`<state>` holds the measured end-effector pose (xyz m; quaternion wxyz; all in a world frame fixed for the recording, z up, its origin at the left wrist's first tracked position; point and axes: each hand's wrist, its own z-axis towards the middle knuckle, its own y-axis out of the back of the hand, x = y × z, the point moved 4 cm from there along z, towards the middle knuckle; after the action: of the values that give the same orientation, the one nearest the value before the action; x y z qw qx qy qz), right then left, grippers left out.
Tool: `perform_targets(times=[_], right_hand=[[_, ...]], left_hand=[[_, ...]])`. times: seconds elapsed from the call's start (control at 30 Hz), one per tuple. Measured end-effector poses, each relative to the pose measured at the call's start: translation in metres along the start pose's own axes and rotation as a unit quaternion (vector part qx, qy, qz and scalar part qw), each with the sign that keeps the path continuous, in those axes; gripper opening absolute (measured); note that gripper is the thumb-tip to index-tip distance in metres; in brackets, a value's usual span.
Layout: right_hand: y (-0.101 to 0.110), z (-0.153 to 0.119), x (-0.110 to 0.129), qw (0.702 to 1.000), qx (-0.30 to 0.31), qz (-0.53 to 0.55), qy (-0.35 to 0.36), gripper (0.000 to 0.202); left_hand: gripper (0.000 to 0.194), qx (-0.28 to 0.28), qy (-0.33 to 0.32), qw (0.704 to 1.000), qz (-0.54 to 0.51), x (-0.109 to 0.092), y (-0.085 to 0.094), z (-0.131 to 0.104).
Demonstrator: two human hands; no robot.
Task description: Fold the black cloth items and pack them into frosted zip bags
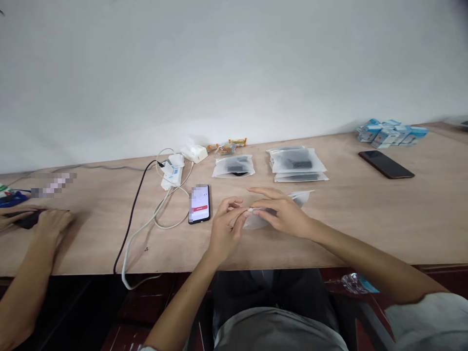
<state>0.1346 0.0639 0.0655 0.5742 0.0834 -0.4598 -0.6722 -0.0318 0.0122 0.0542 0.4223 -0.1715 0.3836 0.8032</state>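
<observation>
A frosted translucent plastic bag (255, 223) lies low over the table in front of me, with something dark inside that is mostly hidden by my fingers. My left hand (225, 231) pinches its left end between thumb and forefinger. At the same spot my right hand (287, 214) has thumb and fingertips closed on the bag's edge, meeting a small white bit there. Just beyond are a similar bag holding a dark item (234, 166) and, to its right, a stack of such bags (298, 163). A phone with a lit screen (199, 204) lies left of my left hand.
White chargers and a power strip (171, 174) with tangled cables (161, 207) occupy the left-centre. Wrapped snacks (226, 147) lie by the wall. At right are a dark phone (386, 164) and small blue-white boxes (391, 133). Another person's hands (54, 222) rest at far left.
</observation>
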Motion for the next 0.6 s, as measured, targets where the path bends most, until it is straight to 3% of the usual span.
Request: perform_targets(times=[0.33, 0.5, 0.6], right_hand=[[0.006, 0.010, 0.009, 0.999, 0.010, 0.017, 0.043, 0.017], [0.026, -0.001, -0.010, 1.000, 0.005, -0.018, 0.013, 0.017], [0.034, -0.009, -0.020, 0.999, 0.009, -0.047, -0.019, 0.016]], left_hand=[[0.011, -0.069, -0.022, 0.996, 0.056, -0.011, 0.000, 0.001], [0.010, -0.095, -0.012, 0.992, 0.086, 0.002, 0.017, 0.004], [0.011, -0.053, 0.013, 0.995, 0.078, 0.013, 0.023, 0.006]])
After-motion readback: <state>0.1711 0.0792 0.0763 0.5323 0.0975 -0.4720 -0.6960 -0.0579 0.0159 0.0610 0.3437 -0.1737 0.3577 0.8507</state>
